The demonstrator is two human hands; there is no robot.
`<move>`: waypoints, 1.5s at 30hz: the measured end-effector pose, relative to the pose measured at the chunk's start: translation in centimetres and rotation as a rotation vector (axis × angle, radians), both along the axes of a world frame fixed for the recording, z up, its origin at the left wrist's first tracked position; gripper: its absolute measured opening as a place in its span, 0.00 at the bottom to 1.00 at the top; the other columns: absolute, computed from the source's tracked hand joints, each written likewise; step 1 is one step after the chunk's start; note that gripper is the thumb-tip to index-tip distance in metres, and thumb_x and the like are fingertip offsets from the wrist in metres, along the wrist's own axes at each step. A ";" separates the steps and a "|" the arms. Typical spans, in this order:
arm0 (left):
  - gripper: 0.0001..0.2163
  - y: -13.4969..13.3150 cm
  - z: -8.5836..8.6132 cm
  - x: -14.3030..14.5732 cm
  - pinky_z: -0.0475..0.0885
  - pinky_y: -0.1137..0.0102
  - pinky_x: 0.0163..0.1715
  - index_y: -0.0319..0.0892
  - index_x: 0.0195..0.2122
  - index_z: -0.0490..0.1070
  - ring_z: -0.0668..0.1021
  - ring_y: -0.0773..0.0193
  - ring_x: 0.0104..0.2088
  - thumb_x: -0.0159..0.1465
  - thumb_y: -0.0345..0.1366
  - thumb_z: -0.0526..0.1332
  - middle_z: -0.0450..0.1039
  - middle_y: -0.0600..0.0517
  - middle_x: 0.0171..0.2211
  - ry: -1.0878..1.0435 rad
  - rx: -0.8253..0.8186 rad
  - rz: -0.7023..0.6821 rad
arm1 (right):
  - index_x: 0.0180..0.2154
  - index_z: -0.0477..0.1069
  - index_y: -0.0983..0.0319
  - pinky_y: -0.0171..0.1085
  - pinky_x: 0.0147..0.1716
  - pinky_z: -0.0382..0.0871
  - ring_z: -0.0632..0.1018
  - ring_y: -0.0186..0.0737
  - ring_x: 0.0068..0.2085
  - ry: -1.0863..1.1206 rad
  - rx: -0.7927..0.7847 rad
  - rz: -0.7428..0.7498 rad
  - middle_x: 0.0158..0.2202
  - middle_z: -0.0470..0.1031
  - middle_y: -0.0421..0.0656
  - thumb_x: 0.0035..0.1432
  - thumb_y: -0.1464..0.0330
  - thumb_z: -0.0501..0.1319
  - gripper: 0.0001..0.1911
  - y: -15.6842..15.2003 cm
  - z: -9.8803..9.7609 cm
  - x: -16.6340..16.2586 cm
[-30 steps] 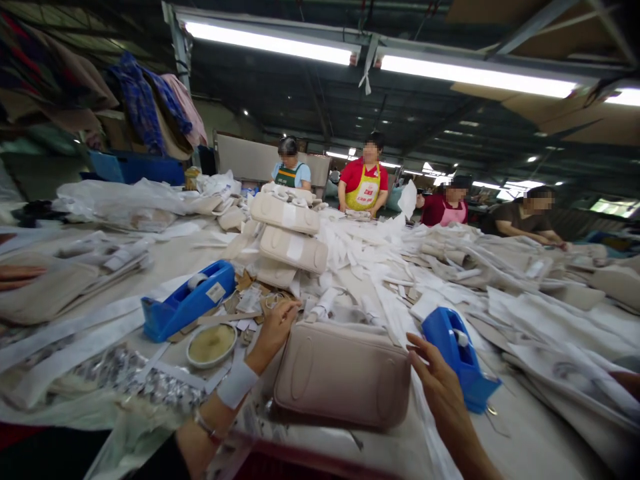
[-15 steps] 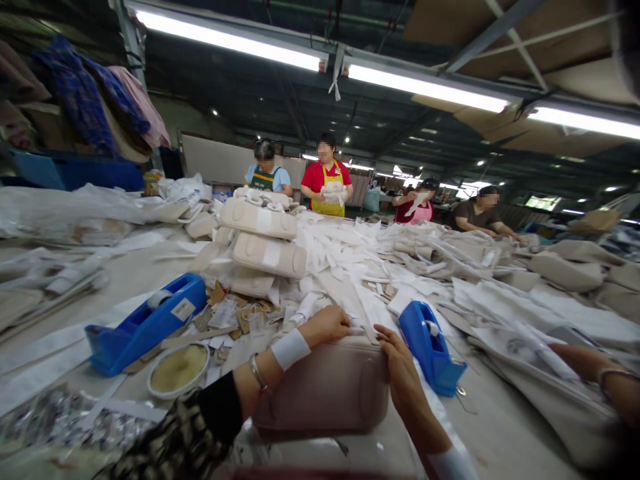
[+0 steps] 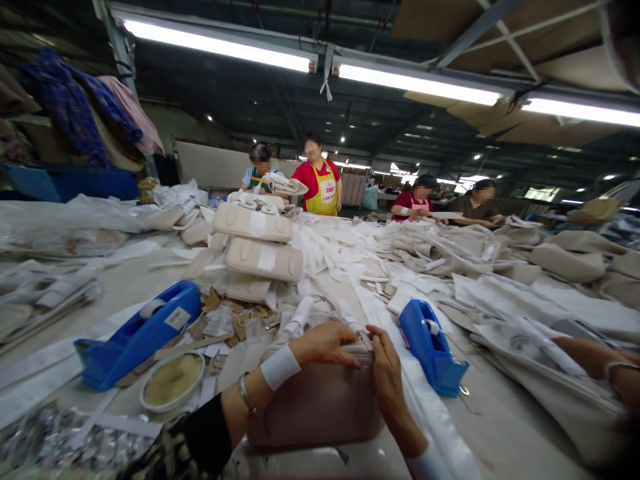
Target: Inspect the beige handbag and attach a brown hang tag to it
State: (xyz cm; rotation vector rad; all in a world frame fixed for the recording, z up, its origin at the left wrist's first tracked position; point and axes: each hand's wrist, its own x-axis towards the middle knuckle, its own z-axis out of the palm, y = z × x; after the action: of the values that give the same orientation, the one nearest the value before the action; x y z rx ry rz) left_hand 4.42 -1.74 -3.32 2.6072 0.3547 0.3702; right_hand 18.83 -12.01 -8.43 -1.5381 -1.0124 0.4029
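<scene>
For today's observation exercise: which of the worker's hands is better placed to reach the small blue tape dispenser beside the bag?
Probably the right hand. It rests on the beige bag's top edge right beside the small blue tape dispenser; the left hand sits farther away, across the bag.

Long ceiling tube lights (image 3: 215, 45) shine bright with some glare, the table (image 3: 505, 427) is evenly lit, and the picture edges look stretched and blurry.

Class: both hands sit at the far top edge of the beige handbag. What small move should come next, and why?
Probably press and smooth along that top edge. The left hand and right hand both pinch the far rim of the beige handbag, where a white strip meets it, so the work seems centred there.
</scene>
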 end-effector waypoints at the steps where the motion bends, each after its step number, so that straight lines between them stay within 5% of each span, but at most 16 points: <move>1: 0.13 -0.1 0.0 0.0 0.58 0.75 0.26 0.40 0.38 0.76 0.72 0.66 0.29 0.58 0.43 0.70 0.75 0.54 0.30 0.005 0.020 0.002 | 0.48 0.68 0.60 0.47 0.56 0.60 0.70 0.49 0.53 -0.033 -0.004 -0.010 0.51 0.71 0.48 0.63 0.56 0.46 0.21 0.0 0.0 -0.1; 6: 0.09 -0.7 -0.1 0.0 0.52 0.72 0.22 0.41 0.29 0.76 0.70 0.67 0.23 0.58 0.41 0.69 0.70 0.56 0.21 0.014 0.097 0.045 | 0.48 0.66 0.61 0.48 0.55 0.60 0.70 0.50 0.53 -0.154 0.015 -0.023 0.50 0.71 0.50 0.66 0.58 0.43 0.20 -0.3 0.0 0.0; 12: 0.07 -1.6 -0.6 0.1 0.54 0.69 0.22 0.42 0.32 0.78 0.78 0.57 0.30 0.59 0.40 0.67 0.78 0.49 0.28 0.021 0.219 0.107 | 0.52 0.67 0.65 0.55 0.55 0.60 0.70 0.57 0.54 -0.569 -0.020 -0.057 0.51 0.70 0.56 0.66 0.58 0.43 0.25 0.5 1.9 0.1; 15: 0.07 -1.9 -0.7 0.1 0.64 0.67 0.26 0.40 0.36 0.78 0.79 0.54 0.33 0.61 0.37 0.64 0.79 0.46 0.33 0.001 0.346 0.079 | 0.57 0.64 0.61 0.49 0.56 0.63 0.72 0.50 0.54 -0.531 -0.016 0.227 0.52 0.72 0.51 0.67 0.54 0.45 0.26 2.0 4.2 -0.7; 18: 0.09 -2.5 -0.3 -0.7 0.70 0.64 0.39 0.37 0.38 0.78 0.78 0.52 0.42 0.63 0.37 0.63 0.80 0.43 0.38 -0.067 0.401 0.085 | 0.58 0.64 0.59 0.46 0.57 0.64 0.76 0.46 0.51 -0.381 -0.181 0.572 0.50 0.76 0.48 0.68 0.49 0.42 0.30 3.5 5.8 -1.6; 21: 0.10 -3.6 0.0 -3.7 0.70 0.62 0.46 0.36 0.42 0.75 0.76 0.52 0.48 0.65 0.38 0.62 0.78 0.43 0.43 -0.155 0.386 0.188 | 0.55 0.70 0.62 0.47 0.57 0.65 0.75 0.50 0.53 -0.380 -0.271 0.684 0.49 0.77 0.51 0.65 0.44 0.41 0.36 4.3 6.1 -1.8; 24: 0.08 -4.4 -0.7 -8.3 0.67 0.61 0.51 0.40 0.45 0.71 0.74 0.55 0.48 0.66 0.34 0.60 0.75 0.46 0.45 -0.311 0.276 0.434 | 0.51 0.75 0.61 0.49 0.57 0.64 0.75 0.54 0.54 -0.499 -0.383 0.751 0.50 0.77 0.50 0.64 0.45 0.46 0.33 4.2 5.6 -1.7; 28: 0.08 -4.7 -3.0 -13.3 0.67 0.67 0.46 0.41 0.40 0.71 0.73 0.58 0.44 0.61 0.34 0.66 0.73 0.49 0.40 -0.576 -0.178 0.738 | 0.50 0.77 0.54 0.50 0.52 0.66 0.77 0.55 0.51 -0.635 -0.497 0.763 0.49 0.78 0.45 0.63 0.51 0.53 0.23 3.8 5.4 -2.3; 33: 0.22 -5.1 -5.2 -14.1 0.66 0.68 0.45 0.42 0.47 0.70 0.73 0.57 0.46 0.53 0.39 0.72 0.72 0.50 0.44 -0.692 -0.626 0.661 | 0.47 0.78 0.55 0.45 0.43 0.69 0.79 0.55 0.43 -0.634 -0.445 0.816 0.43 0.81 0.46 0.50 0.56 0.68 0.22 4.7 5.8 -4.1; 37: 0.24 -5.4 -5.6 -13.2 0.64 0.67 0.49 0.41 0.46 0.70 0.71 0.56 0.47 0.49 0.40 0.73 0.69 0.50 0.44 -0.790 -0.665 0.651 | 0.45 0.77 0.57 0.42 0.36 0.68 0.79 0.56 0.39 -0.787 -0.430 0.787 0.38 0.81 0.46 0.42 0.57 0.72 0.26 4.8 5.9 -6.2; 45: 0.23 -4.8 -6.5 -12.6 0.64 0.68 0.42 0.39 0.41 0.69 0.69 0.59 0.41 0.48 0.45 0.73 0.66 0.52 0.38 -0.876 -0.705 0.618 | 0.47 0.71 0.60 0.44 0.35 0.68 0.79 0.59 0.42 -1.051 -0.520 0.600 0.41 0.80 0.49 0.51 0.55 0.67 0.24 3.6 4.9 -9.2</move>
State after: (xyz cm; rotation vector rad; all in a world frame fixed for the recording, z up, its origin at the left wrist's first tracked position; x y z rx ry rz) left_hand -8.20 -6.50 -9.81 1.4190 0.7790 1.2570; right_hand 9.58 -8.45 -3.53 -1.9159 -2.3614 0.2544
